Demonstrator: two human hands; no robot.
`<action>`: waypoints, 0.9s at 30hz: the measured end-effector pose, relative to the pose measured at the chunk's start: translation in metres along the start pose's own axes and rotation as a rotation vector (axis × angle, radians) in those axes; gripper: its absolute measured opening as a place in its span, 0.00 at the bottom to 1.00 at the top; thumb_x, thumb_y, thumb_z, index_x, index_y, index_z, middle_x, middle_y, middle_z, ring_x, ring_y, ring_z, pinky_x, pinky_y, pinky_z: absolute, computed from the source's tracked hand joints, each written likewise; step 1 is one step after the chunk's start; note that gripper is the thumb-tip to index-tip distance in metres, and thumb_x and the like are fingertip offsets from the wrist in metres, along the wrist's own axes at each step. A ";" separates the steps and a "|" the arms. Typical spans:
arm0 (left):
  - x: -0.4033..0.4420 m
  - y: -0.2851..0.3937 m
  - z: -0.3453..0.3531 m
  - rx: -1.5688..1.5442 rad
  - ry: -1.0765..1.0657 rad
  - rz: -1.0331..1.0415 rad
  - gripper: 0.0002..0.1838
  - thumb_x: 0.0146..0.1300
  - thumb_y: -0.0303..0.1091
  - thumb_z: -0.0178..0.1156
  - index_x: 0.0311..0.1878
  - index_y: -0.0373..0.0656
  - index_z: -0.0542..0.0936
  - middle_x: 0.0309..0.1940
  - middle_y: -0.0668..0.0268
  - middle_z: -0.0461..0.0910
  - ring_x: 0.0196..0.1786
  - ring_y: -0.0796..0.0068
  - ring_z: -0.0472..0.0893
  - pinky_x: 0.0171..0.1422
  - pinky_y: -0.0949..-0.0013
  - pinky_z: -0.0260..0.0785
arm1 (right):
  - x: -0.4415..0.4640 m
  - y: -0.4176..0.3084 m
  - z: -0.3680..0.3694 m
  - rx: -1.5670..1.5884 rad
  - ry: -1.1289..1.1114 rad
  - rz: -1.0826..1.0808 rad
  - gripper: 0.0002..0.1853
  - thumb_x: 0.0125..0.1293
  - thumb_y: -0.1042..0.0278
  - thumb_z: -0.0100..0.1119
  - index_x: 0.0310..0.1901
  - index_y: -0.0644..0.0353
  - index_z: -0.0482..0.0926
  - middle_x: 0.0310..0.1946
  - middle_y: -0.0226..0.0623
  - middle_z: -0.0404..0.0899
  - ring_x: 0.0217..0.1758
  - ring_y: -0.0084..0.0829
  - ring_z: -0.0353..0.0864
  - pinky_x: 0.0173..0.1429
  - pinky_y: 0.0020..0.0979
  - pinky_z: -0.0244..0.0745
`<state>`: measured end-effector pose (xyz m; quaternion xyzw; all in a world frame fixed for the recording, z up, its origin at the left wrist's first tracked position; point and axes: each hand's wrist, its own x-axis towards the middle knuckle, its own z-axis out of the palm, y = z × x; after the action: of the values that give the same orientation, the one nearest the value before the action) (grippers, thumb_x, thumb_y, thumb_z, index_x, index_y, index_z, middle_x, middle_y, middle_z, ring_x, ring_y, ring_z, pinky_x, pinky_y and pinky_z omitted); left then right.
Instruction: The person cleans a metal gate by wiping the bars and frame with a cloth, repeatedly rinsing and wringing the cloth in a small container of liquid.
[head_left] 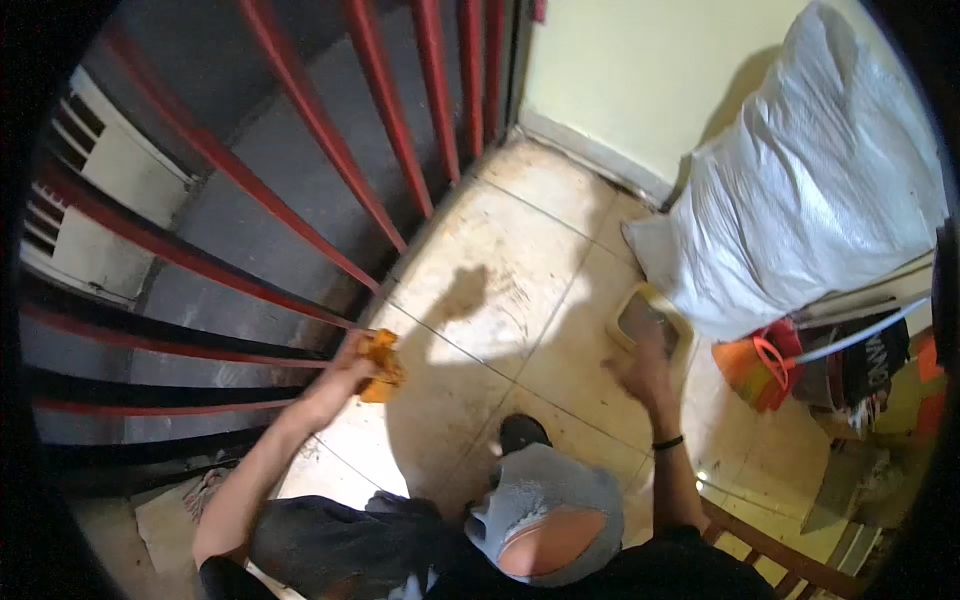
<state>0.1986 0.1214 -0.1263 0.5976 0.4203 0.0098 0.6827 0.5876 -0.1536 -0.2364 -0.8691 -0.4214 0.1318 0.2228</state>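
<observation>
My left hand (pixel 347 372) is closed on a crumpled orange cloth (pixel 382 370), beside the lower end of a red railing bar (pixel 330 352). Part of the fingers is hidden behind the cloth. On the other side, my right hand (pixel 643 375) is held out with its fingers apart and nothing in it. It overlaps the near edge of a yellowish-rimmed container (pixel 612 325) on the floor. The container's inside looks grey, and I cannot tell whether the hand touches it.
Red railing bars (pixel 385 100) run along the left above a dark lower area. A large white woven sack (pixel 800 200) leans at the right wall. Below it are an orange broom head (pixel 750 370) and a dark bag (pixel 872 365). Dirt marks the tiled floor (pixel 510 240).
</observation>
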 end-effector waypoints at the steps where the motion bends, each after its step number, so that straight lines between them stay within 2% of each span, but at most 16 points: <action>1: 0.004 0.002 0.003 0.072 -0.019 0.025 0.27 0.70 0.35 0.52 0.70 0.42 0.61 0.57 0.58 0.75 0.62 0.64 0.77 0.67 0.60 0.70 | 0.004 -0.027 0.021 0.133 -0.048 -0.142 0.49 0.59 0.48 0.75 0.76 0.65 0.62 0.75 0.64 0.60 0.74 0.58 0.69 0.75 0.48 0.69; 3: 0.003 0.021 0.018 0.087 -0.135 0.180 0.27 0.72 0.36 0.60 0.69 0.41 0.62 0.57 0.61 0.75 0.63 0.67 0.76 0.66 0.60 0.71 | 0.014 -0.115 0.037 0.744 -0.604 0.021 0.45 0.66 0.55 0.72 0.77 0.64 0.58 0.76 0.60 0.60 0.76 0.47 0.69 0.70 0.43 0.75; 4: 0.004 0.026 0.024 0.089 -0.123 0.192 0.27 0.72 0.36 0.60 0.69 0.41 0.62 0.57 0.61 0.75 0.63 0.67 0.76 0.66 0.60 0.71 | 0.009 -0.160 0.042 1.206 -0.797 0.046 0.42 0.70 0.58 0.70 0.77 0.64 0.58 0.73 0.57 0.66 0.74 0.44 0.72 0.69 0.40 0.77; 5: 0.006 0.029 0.029 0.048 -0.155 0.250 0.27 0.72 0.34 0.63 0.69 0.42 0.64 0.57 0.62 0.75 0.62 0.71 0.76 0.65 0.64 0.71 | 0.001 -0.207 0.024 1.393 -0.795 0.059 0.29 0.73 0.66 0.64 0.71 0.65 0.67 0.61 0.48 0.78 0.65 0.34 0.79 0.66 0.35 0.80; 7: 0.003 0.032 0.022 0.006 -0.177 0.331 0.27 0.71 0.32 0.65 0.68 0.43 0.65 0.57 0.64 0.75 0.61 0.75 0.75 0.63 0.68 0.71 | 0.021 -0.232 0.032 1.318 -0.869 -0.139 0.22 0.74 0.67 0.63 0.64 0.65 0.72 0.54 0.40 0.81 0.56 0.30 0.83 0.65 0.38 0.82; 9: -0.001 0.035 0.010 -0.105 -0.147 0.271 0.25 0.71 0.29 0.66 0.66 0.43 0.67 0.54 0.67 0.76 0.52 0.81 0.79 0.52 0.76 0.75 | 0.024 -0.233 0.028 1.266 -0.784 -0.141 0.19 0.75 0.67 0.63 0.61 0.64 0.73 0.52 0.37 0.81 0.53 0.27 0.83 0.61 0.36 0.83; 10: -0.005 0.030 0.007 -0.033 -0.066 0.353 0.25 0.71 0.30 0.66 0.65 0.44 0.66 0.48 0.68 0.77 0.41 0.82 0.82 0.42 0.78 0.76 | 0.025 -0.232 0.023 1.229 -0.695 -0.118 0.16 0.75 0.67 0.62 0.59 0.63 0.74 0.50 0.35 0.81 0.50 0.24 0.83 0.58 0.33 0.84; 14: -0.031 0.027 -0.010 0.004 -0.101 0.353 0.27 0.71 0.33 0.68 0.66 0.46 0.64 0.42 0.67 0.75 0.31 0.77 0.84 0.36 0.73 0.78 | 0.021 -0.241 -0.028 1.166 -0.502 -0.088 0.14 0.76 0.66 0.61 0.58 0.61 0.76 0.48 0.34 0.81 0.47 0.22 0.83 0.48 0.29 0.84; 17: -0.040 0.018 -0.020 -0.071 -0.134 0.362 0.31 0.69 0.34 0.70 0.67 0.46 0.63 0.45 0.66 0.75 0.38 0.77 0.84 0.42 0.74 0.77 | 0.020 -0.257 -0.054 1.446 -0.352 -0.054 0.12 0.76 0.66 0.61 0.56 0.59 0.76 0.41 0.31 0.82 0.41 0.20 0.83 0.40 0.26 0.81; 18: -0.032 0.006 -0.032 0.225 -0.093 0.516 0.33 0.68 0.33 0.71 0.69 0.47 0.61 0.48 0.64 0.76 0.50 0.74 0.81 0.51 0.70 0.75 | 0.020 -0.264 -0.060 1.369 -0.339 -0.130 0.12 0.76 0.66 0.61 0.56 0.59 0.76 0.38 0.30 0.82 0.38 0.19 0.83 0.40 0.25 0.80; 19: -0.045 0.017 -0.037 0.093 -0.208 0.276 0.39 0.65 0.37 0.75 0.71 0.47 0.60 0.54 0.60 0.75 0.59 0.70 0.75 0.60 0.67 0.71 | 0.020 -0.272 -0.067 1.293 -0.324 -0.203 0.12 0.76 0.66 0.61 0.56 0.59 0.76 0.35 0.28 0.82 0.36 0.19 0.82 0.40 0.25 0.79; 21: -0.073 0.040 -0.032 0.277 -0.215 0.380 0.46 0.62 0.41 0.77 0.74 0.45 0.58 0.61 0.57 0.72 0.64 0.65 0.74 0.67 0.63 0.69 | 0.002 -0.319 -0.082 0.998 -0.337 -0.276 0.11 0.79 0.68 0.56 0.56 0.62 0.76 0.32 0.27 0.81 0.33 0.15 0.80 0.39 0.22 0.76; 22: -0.067 0.033 -0.027 0.489 -0.130 0.798 0.51 0.59 0.45 0.79 0.77 0.41 0.57 0.70 0.53 0.67 0.69 0.61 0.72 0.72 0.62 0.66 | 0.000 -0.337 -0.060 1.013 -0.329 -0.457 0.13 0.79 0.68 0.55 0.59 0.65 0.76 0.32 0.27 0.82 0.34 0.15 0.79 0.39 0.21 0.75; 23: -0.084 0.048 -0.013 0.582 -0.055 0.783 0.42 0.65 0.43 0.74 0.74 0.38 0.63 0.69 0.56 0.70 0.70 0.63 0.72 0.75 0.62 0.64 | 0.002 -0.357 -0.045 1.000 -0.309 -0.666 0.15 0.80 0.68 0.54 0.61 0.67 0.75 0.33 0.27 0.82 0.35 0.14 0.79 0.39 0.20 0.73; 25: -0.075 0.047 -0.002 0.025 -0.329 0.614 0.30 0.71 0.40 0.68 0.69 0.36 0.70 0.63 0.62 0.77 0.66 0.71 0.76 0.72 0.65 0.66 | 0.002 -0.390 -0.051 0.970 -0.223 -0.692 0.17 0.81 0.66 0.53 0.64 0.68 0.74 0.34 0.27 0.82 0.36 0.15 0.78 0.40 0.20 0.73; 27: -0.080 0.053 0.002 0.019 -0.273 0.752 0.22 0.75 0.37 0.63 0.66 0.35 0.73 0.56 0.66 0.82 0.60 0.78 0.78 0.68 0.68 0.69 | 0.003 -0.409 -0.065 0.945 -0.133 -0.718 0.20 0.81 0.65 0.52 0.67 0.68 0.73 0.35 0.27 0.82 0.36 0.15 0.76 0.41 0.20 0.72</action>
<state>0.1738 0.0939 -0.0372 0.7119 0.0779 0.1755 0.6755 0.3413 0.0540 0.0240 -0.4689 -0.5975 0.2758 0.5891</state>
